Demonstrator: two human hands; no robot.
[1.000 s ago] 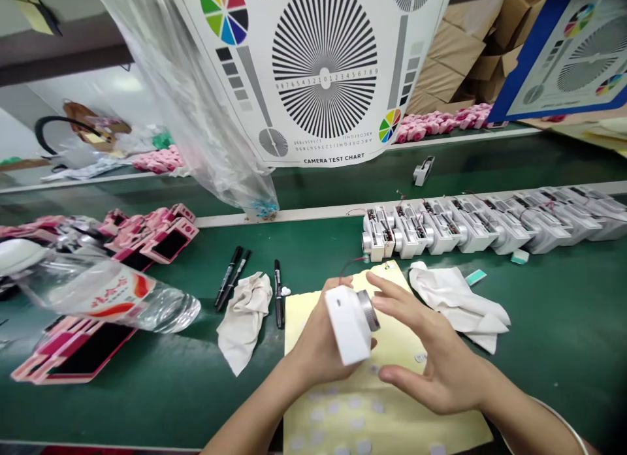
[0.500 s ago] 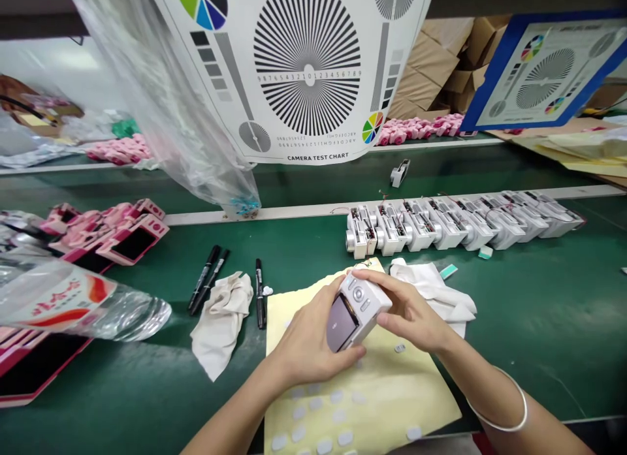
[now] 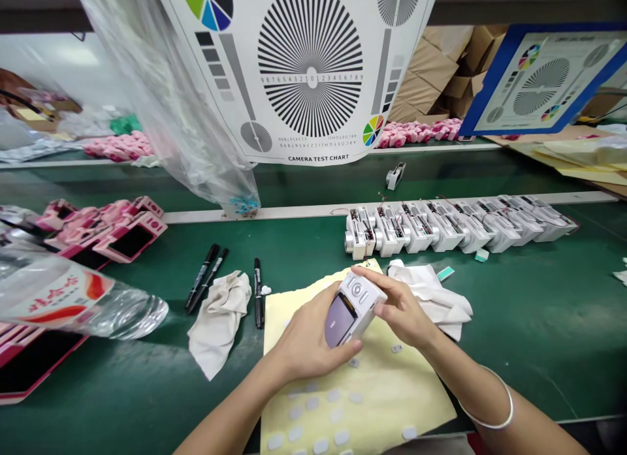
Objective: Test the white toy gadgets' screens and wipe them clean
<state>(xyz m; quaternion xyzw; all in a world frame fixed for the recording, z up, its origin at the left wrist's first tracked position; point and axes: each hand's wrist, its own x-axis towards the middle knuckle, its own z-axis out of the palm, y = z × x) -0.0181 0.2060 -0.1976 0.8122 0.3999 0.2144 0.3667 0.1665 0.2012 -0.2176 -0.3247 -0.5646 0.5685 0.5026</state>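
Note:
Both of my hands grip a small white compact camera (image 3: 351,309), its dark screen facing up and its buttons toward the far side. My left hand (image 3: 311,331) wraps its lower side, and the fingers of my right hand (image 3: 399,306) press on its upper right edge. Beneath them lies a pale yellow backing sheet (image 3: 392,393) dotted with several grey-white adhesive pads (image 3: 341,437). The camera's lens side is hidden.
A row of open white camera bodies with exposed wiring (image 3: 441,228) stands beyond the sheet. Cloths (image 3: 219,326) (image 3: 428,292) lie on either side, with black markers (image 3: 202,279) and a plastic water bottle (image 3: 115,309) to the left. Pink camera shells (image 3: 115,230) are stacked far left.
The white camera has turned from its lens side facing me to its screen side up, and both hands now grip it. The view has shifted slightly since the earliest frame.

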